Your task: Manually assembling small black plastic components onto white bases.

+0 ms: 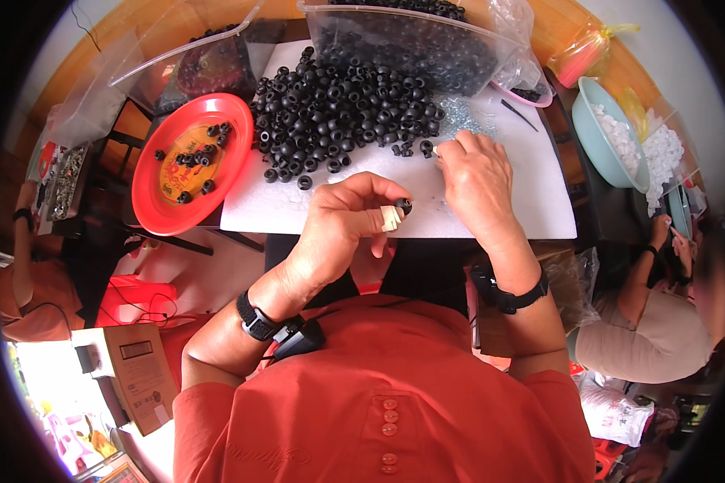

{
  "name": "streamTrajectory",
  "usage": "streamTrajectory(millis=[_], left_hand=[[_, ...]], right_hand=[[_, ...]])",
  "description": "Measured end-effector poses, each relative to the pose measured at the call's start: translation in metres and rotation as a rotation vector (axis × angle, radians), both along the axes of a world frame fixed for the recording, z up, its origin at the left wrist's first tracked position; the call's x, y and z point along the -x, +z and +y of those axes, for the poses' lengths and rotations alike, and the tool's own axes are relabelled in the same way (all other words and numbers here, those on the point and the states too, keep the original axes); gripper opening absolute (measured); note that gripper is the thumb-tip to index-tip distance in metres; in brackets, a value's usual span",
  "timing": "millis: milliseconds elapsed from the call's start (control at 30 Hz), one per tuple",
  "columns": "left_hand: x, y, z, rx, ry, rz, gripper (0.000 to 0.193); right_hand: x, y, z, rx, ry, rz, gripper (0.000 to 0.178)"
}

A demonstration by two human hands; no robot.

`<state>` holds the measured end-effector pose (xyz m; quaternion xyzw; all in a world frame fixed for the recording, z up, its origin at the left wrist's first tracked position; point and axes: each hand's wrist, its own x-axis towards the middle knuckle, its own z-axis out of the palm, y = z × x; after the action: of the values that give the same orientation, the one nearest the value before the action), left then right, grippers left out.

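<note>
In the head view, a small black ring (pixel 404 206) is being pinched between the taped fingertips of the left hand (pixel 348 219), closed firmly on it above the near edge of the white board (pixel 532 193). The right hand (pixel 477 179) is being held just beside it, to the right and slightly farther away, its fingertips pressed together on something small and pale. The pile of black rings (pixel 342 113) is lying beyond both hands, nearer the right one.

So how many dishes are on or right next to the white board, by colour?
Red plate: 1
Pale green bowl: 1
Pink dish, mostly hidden behind a clear bag: 1
Total: 3
</note>
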<state>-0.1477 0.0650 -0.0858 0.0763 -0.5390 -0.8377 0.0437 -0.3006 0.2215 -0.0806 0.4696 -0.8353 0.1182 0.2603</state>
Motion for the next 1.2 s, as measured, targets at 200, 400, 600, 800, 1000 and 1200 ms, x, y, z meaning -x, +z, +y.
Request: streamTrajectory(millis=[200, 400, 600, 800, 1000, 1200], left_hand=[[0.001, 0.0, -0.004, 0.025, -0.044, -0.008, 0.021], [0.001, 0.004, -0.004, -0.053, -0.014, -0.018, 0.022], [0.003, 0.001, 0.0, -0.121, 0.032, 0.013, 0.021], [0.001, 0.0, 0.001, -0.13, 0.046, 0.021, 0.022], [0.0, 0.002, 0.001, -0.123, 0.052, 0.027, 0.022], [0.0, 0.0, 0.001, -0.121, 0.059, 0.033, 0.022]], right_hand=[[-0.004, -0.003, -0.004, 0.004, -0.138, -0.006, 0.004], [-0.011, 0.001, 0.001, 0.061, -0.051, -0.034, 0.005], [-0.006, -0.006, 0.004, 0.04, -0.119, -0.039, 0.009], [-0.006, -0.01, 0.006, 0.041, -0.051, 0.022, 0.01], [-0.016, 0.004, 0.008, -0.056, 0.05, 0.036, 0.014], [-0.006, 0.0, 0.015, 0.183, 0.147, -0.069, 0.021]])
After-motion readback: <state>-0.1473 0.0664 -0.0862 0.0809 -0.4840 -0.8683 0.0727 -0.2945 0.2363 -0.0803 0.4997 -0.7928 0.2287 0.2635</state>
